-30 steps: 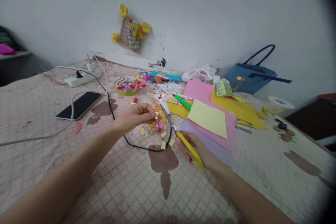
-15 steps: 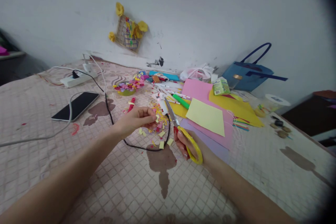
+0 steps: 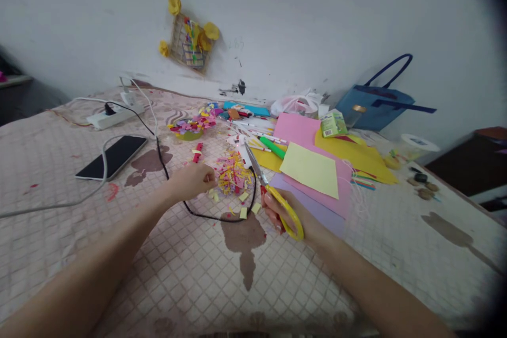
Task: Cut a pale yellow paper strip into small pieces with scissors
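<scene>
My left hand (image 3: 193,179) is low over the cloth with its fingers curled in. Whatever its fingertips may hold is hidden. Just beyond them lie small pale yellow paper pieces (image 3: 214,195) and a heap of colourful paper scraps (image 3: 233,173). My right hand (image 3: 279,211) grips scissors (image 3: 282,203) by their yellow handles, blades pointing away and up. Something red shows beside its fingers. Past the blade tips rests a white glue gun (image 3: 242,151), its black cord looping between my hands. Two pale yellow squares (image 3: 243,213) lie left of my right hand.
Pale yellow paper (image 3: 311,169) lies on pink sheets at right, near a green marker (image 3: 272,147). A phone (image 3: 113,157) and power strip (image 3: 114,116) are at left. A tape roll with cut pieces (image 3: 190,129) stands behind; a blue bag (image 3: 374,108) leans against the wall.
My left hand has moved left and towards me, away from the scrap heap, carrying the small pale piece out of sight. My right hand keeps the scissors nearly where they were.
</scene>
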{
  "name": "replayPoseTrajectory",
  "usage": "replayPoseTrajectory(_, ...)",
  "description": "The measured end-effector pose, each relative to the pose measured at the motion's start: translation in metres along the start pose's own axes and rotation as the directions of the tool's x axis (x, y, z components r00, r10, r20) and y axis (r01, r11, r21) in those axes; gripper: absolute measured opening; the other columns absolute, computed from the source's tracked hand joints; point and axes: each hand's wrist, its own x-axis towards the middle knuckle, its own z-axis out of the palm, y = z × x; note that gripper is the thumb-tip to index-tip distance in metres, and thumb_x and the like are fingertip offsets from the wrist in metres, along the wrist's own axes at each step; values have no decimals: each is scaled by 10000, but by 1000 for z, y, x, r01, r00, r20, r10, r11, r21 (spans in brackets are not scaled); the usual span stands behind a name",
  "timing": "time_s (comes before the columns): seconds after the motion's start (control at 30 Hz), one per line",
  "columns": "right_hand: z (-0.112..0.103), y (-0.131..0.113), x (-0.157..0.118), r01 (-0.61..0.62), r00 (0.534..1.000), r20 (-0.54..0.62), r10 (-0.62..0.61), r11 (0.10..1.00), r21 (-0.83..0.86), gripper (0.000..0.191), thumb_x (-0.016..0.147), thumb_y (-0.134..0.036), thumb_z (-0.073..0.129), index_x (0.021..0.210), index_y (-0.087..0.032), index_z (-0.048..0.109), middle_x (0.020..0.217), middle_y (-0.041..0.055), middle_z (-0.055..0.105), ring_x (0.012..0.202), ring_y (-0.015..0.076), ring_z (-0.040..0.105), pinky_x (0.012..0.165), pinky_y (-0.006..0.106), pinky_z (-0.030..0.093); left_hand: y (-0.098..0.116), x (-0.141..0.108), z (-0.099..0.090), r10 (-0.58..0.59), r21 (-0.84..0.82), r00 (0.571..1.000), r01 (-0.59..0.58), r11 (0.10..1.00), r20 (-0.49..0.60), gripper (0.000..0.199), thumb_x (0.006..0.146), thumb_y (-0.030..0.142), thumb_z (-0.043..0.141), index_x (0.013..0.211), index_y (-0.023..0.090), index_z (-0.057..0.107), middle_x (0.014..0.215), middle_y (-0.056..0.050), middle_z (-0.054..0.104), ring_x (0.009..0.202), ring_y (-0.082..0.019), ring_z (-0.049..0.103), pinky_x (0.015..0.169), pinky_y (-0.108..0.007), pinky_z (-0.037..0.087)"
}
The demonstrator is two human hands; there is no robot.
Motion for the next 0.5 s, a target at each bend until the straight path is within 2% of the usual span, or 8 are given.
replayPoseTrajectory(0.07,0,-1,0,-6,1000,-11,7,1000,4,516,698,-685,490,608,-191,369,419,-89,367,308,34,317,301,153,312,4,1,1,20,57,995,-14,998,-98,136,721,284,552,648,188,615,605,-14,614,555,-144,520,512,-234,309)
replayPoseTrajectory(0.13,0,-1,0,-10,1000,-10,10,1000,19,507,702,-673,497,610,-192,369,423,-89,368,311,33,319,306,153,315,12,0,5,77,76,988,-67,995,-132,123,746,261,527,720,190,625,644,-20,616,581,-149,527,529,-237,323)
replayPoseTrajectory(0.23,-2,2,2,-12,1000,-3,12,999,53,481,707,-658,511,661,-195,393,434,-99,361,312,36,319,302,150,315,26,-3,17,253,-5,964,-254,967,-77,123,775,229,504,742,178,611,682,-21,609,601,-139,528,560,-233,356)
replayPoseTrajectory(0.33,-2,3,3,-15,1000,6,14,997,74,490,699,-670,511,663,-195,392,437,-98,367,316,38,323,301,151,319,38,-8,32,387,-45,922,-386,921,12,144,804,204,480,745,181,609,705,-24,603,645,-143,532,594,-238,374)
replayPoseTrajectory(0.4,-1,1,3,-30,999,-12,31,996,79,504,679,-680,523,649,-196,385,430,-97,372,315,38,324,300,155,317,42,-11,40,422,-50,906,-421,906,33,122,802,188,486,774,175,604,741,-34,599,676,-149,535,620,-246,388)
replayPoseTrajectory(0.5,0,-3,2,-61,997,-32,64,995,82,511,653,-681,545,643,-196,383,419,-99,368,316,36,323,305,156,315,43,-14,48,421,-19,905,-420,907,56,124,770,178,538,872,171,608,845,-59,594,782,-186,548,678,-275,410)
